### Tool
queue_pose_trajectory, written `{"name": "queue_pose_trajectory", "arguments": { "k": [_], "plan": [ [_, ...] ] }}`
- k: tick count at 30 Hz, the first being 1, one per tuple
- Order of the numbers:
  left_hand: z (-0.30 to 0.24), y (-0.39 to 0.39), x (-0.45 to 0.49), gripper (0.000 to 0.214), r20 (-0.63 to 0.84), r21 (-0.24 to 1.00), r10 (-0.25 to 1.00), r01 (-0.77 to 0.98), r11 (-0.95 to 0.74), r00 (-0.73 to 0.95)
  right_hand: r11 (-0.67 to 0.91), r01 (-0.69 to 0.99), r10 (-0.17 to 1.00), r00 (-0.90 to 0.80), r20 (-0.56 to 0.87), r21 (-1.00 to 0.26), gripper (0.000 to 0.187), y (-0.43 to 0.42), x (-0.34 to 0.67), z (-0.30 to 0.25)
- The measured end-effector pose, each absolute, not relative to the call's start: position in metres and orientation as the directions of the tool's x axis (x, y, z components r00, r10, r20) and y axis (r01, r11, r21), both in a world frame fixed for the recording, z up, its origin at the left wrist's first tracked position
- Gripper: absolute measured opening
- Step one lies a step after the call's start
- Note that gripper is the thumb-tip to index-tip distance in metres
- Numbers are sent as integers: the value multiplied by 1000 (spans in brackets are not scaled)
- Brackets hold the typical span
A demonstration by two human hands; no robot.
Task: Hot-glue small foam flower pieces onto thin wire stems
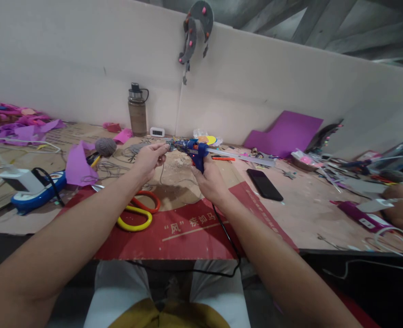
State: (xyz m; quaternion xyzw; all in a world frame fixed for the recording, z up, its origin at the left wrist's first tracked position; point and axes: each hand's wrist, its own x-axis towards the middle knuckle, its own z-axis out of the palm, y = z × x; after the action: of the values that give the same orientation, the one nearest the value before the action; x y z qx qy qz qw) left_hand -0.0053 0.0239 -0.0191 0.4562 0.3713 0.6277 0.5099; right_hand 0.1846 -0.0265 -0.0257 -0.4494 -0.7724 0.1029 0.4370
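Observation:
My right hand (210, 180) is wrapped round the handle of a blue hot glue gun (198, 154), a clear glue stick (235, 156) jutting from its back. The gun's nozzle points left, toward my left hand (150, 160). Thumb and fingers of that hand pinch a small grey piece (170, 145) at the nozzle tip; a thin grey string hangs below it. Whether nozzle and piece touch, I cannot tell. Under my left forearm lie scissors (138, 217) with red and yellow handles, their blades partly hidden. A ball of grey yarn (106, 147) sits to the left, its strands loose around it.
A red cardboard sheet (187, 237) covers the table's front. A black phone (264, 184) lies at right; a water bottle (137, 111) stands behind. Power strips (39, 193) with cables occupy both sides. The gun's black cord (229, 241) drops over the front edge. Another person's arm (402, 207) shows far right.

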Motion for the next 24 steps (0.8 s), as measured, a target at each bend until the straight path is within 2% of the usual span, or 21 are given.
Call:
{"name": "queue_pose_trajectory", "arguments": {
  "k": [16,24],
  "plan": [
    [-20,23,-6,13,206,932,977,-294,-214,-56,579,594,779,-202,593,-558,36,-25,186,-27],
    [-18,22,-5,16,209,933,977,-288,-215,-52,644,539,731,-224,645,-543,40,-20,186,-31]
  ]
}}
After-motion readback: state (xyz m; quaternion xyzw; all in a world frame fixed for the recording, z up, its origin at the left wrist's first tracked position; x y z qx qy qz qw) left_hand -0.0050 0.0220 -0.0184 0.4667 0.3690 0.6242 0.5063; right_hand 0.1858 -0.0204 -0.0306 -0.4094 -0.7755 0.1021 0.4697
